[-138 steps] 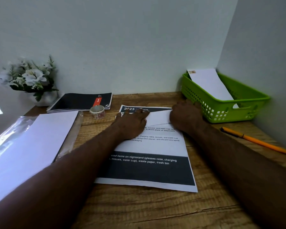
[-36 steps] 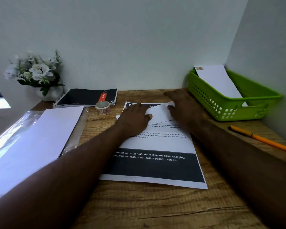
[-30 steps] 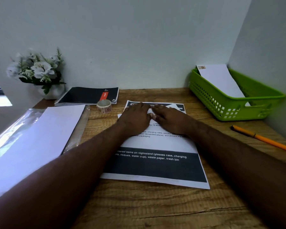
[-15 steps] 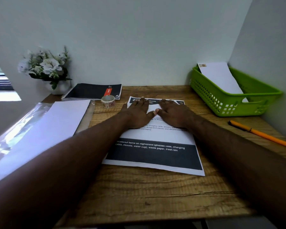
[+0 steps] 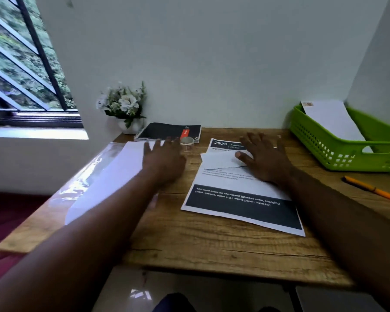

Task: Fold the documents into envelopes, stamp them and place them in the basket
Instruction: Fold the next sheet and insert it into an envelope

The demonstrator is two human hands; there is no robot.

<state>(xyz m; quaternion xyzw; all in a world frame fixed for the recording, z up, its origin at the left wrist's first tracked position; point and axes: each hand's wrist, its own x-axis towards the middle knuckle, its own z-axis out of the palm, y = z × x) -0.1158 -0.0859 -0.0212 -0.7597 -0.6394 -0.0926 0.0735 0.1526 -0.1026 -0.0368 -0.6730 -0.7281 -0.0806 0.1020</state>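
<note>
We see a wooden surface (image 5: 212,239) in a white corner, with a window at the far left. Our right hand (image 5: 265,161) lies flat with fingers spread on the document (image 5: 241,199), whose far corner is folded over. Our left hand (image 5: 164,159) is open and holds nothing, above the edge of the envelopes (image 5: 108,176) at the left, near the stamp roll (image 5: 187,143). The green basket (image 5: 347,152) at the far right holds one envelope (image 5: 331,119).

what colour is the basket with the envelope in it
Bright green basket, seen best in the head view, the only view.
</note>
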